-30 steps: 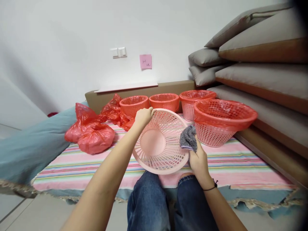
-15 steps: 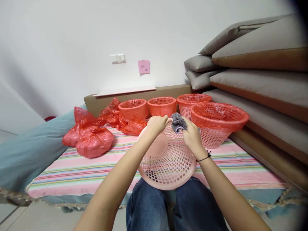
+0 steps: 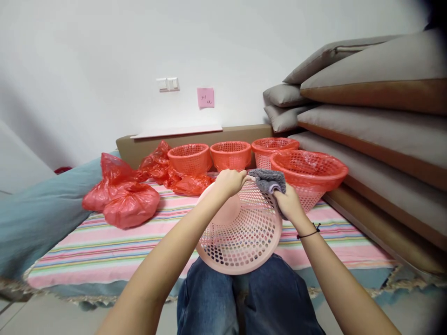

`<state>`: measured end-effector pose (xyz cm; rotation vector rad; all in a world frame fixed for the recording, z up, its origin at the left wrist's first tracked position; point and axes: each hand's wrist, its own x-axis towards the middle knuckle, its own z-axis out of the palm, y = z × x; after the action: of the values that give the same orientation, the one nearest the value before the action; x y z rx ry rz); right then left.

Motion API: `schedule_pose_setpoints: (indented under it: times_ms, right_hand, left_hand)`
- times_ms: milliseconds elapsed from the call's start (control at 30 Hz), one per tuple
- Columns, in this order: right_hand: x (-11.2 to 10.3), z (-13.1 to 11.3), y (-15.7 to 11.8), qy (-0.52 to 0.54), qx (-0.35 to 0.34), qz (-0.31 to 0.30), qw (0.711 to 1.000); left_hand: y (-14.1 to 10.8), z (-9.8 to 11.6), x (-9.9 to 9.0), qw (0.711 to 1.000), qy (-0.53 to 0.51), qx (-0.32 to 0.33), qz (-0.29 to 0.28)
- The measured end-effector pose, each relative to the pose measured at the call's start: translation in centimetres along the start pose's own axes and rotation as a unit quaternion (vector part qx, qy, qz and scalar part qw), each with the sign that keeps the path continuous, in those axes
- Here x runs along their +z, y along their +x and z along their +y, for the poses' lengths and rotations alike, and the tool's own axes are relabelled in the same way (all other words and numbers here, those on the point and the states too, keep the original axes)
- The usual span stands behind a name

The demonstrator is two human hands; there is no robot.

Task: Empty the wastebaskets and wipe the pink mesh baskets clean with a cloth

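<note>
A pink mesh basket (image 3: 240, 237) lies tilted over my knees, its wide opening towards me. My left hand (image 3: 230, 182) is closed on the far part of its rim. In my right hand (image 3: 288, 201) is a grey cloth (image 3: 270, 178) with a lilac edge, pressed along the basket's far right rim. The fingertips of my right hand are partly hidden by the cloth.
Behind the basket stand red-lined baskets (image 3: 309, 170), among them two at the back middle (image 3: 230, 156). Red plastic bags (image 3: 132, 204) lie at the left on the striped cloth (image 3: 104, 253). Large grey cushions (image 3: 370, 121) are stacked at the right.
My right hand has moved right and slightly down with the cloth, which is now more spread out. My left hand still holds the rim. The whole view has shifted slightly.
</note>
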<state>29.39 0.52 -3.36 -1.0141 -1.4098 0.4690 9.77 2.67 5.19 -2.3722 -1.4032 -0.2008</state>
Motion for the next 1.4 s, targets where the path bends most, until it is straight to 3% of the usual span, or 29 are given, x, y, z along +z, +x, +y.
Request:
schedule_pose_setpoints:
  times_ms: [133, 233, 333, 400, 533, 633, 733, 867, 967, 1200, 1300, 1400]
  right_hand:
    - [0.1, -0.2, 1.2, 0.073, 0.072, 0.081, 0.991]
    - [1.6, -1.0, 1.3, 0.059, 0.033, 0.056, 0.996]
    - [3.5, -1.7, 0.4, -0.068, -0.028, 0.034, 0.997]
    - [4.5, -2.0, -0.4, -0.182, -0.055, 0.051, 0.981]
    - [5.3, -2.1, -1.3, -0.289, -0.065, 0.08, 0.952]
    - [5.3, -1.8, -1.5, -0.301, -0.078, 0.084, 0.947]
    - [5.0, -1.0, -1.9, -0.3, -0.086, 0.102, 0.944]
    - [4.0, 0.1, -2.3, -0.289, -0.077, 0.105, 0.949]
    - [3.5, -0.2, -2.1, -0.293, -0.07, 0.094, 0.949]
    - [5.1, -5.2, -1.4, -0.34, -0.136, 0.033, 0.93]
    - [6.2, -6.7, -1.6, -0.351, -0.148, 0.013, 0.924]
    - [6.4, -6.6, -1.7, -0.351, -0.142, 0.016, 0.925]
  left_hand:
    - [-0.1, 0.8, -0.2, 1.0, -0.008, 0.003, -0.002]
    - [-0.3, 0.9, -0.5, 1.0, -0.023, -0.011, -0.003]
    - [-0.6, 0.3, -1.1, 0.999, -0.048, -0.01, -0.024]
    - [-0.9, -0.7, -1.7, 0.995, -0.085, 0.005, -0.046]
    - [-3.2, -3.5, -2.0, 0.965, -0.255, 0.02, -0.059]
    - [-7.3, -4.9, -0.3, 0.93, -0.36, -0.03, 0.06]
    - [-12.4, -4.9, 3.0, 0.886, -0.394, -0.176, 0.17]
    - [-16.8, -3.9, 7.0, 0.869, -0.403, -0.218, 0.187]
    - [-16.7, -3.7, 7.0, 0.879, -0.4, -0.195, 0.17]
    - [-12.2, -4.0, 1.7, 0.945, -0.302, -0.107, 0.069]
    - [-11.0, -4.0, 0.6, 0.952, -0.29, -0.086, 0.048]
    - [-11.4, -4.0, 1.1, 0.941, -0.316, -0.1, 0.071]
